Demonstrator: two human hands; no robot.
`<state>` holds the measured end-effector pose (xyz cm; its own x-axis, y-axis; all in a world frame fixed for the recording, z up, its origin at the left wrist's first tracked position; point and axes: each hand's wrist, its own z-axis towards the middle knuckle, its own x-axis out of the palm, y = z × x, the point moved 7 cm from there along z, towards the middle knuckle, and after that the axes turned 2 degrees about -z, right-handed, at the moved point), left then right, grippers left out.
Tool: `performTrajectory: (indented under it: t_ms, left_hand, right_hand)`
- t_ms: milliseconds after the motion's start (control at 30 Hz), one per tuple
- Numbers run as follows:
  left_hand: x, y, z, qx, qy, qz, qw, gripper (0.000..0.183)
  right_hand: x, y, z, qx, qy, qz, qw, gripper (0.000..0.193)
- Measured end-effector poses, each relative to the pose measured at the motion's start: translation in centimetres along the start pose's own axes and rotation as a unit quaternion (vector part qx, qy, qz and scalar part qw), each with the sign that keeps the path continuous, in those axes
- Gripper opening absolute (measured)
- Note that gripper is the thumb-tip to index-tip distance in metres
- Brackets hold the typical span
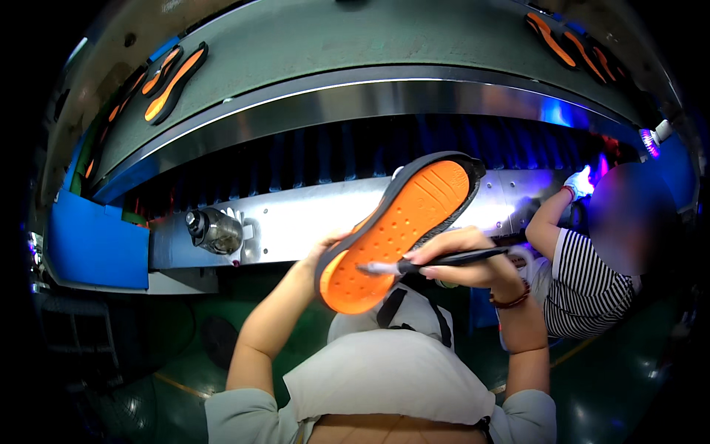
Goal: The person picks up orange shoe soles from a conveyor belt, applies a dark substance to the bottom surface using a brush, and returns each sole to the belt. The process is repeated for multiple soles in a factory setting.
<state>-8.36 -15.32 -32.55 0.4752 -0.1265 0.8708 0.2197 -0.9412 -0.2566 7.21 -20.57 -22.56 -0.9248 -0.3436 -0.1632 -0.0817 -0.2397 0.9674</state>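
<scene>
An orange shoe sole (414,214) with a black rim is held up, tilted, in front of my chest. My left hand (319,253) grips its left edge near the lower end, with most of the fingers hidden behind it. Between the fingers of my right hand (467,254) is a brush (455,257) with a black handle. Its pale tip rests on or just over the lower part of the sole's dimpled orange face; contact is hard to tell.
Beyond the metal ledge (310,222) runs a green conveyor belt (333,44), with soles (176,83) at left and more soles (551,38) at right. A dark bottle (216,231) stands on the ledge. To my right sits a co-worker in a striped shirt (588,292), one gloved hand (579,182) raised.
</scene>
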Motion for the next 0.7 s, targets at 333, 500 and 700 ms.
performTrajectory:
  t_ms: [333, 500, 700]
  left_hand:
    - [0.1, 1.3, 1.3, -0.021, 0.034, -0.137, 0.990, 0.039]
    - [-1.5, 1.2, 2.8, 0.002, -0.041, -0.114, 0.993, 0.037]
    - [1.2, -4.4, 0.5, 0.147, 0.036, 0.029, 0.988, 0.040]
  right_hand:
    - [-6.4, -8.3, -3.6, 0.001, -0.514, -0.161, 0.843, 0.011]
    - [1.6, -6.3, -1.8, 0.049, -0.292, -0.111, 0.949, 0.017]
    - [-5.0, -8.6, -10.1, 0.002, -0.463, 0.322, 0.826, 0.018]
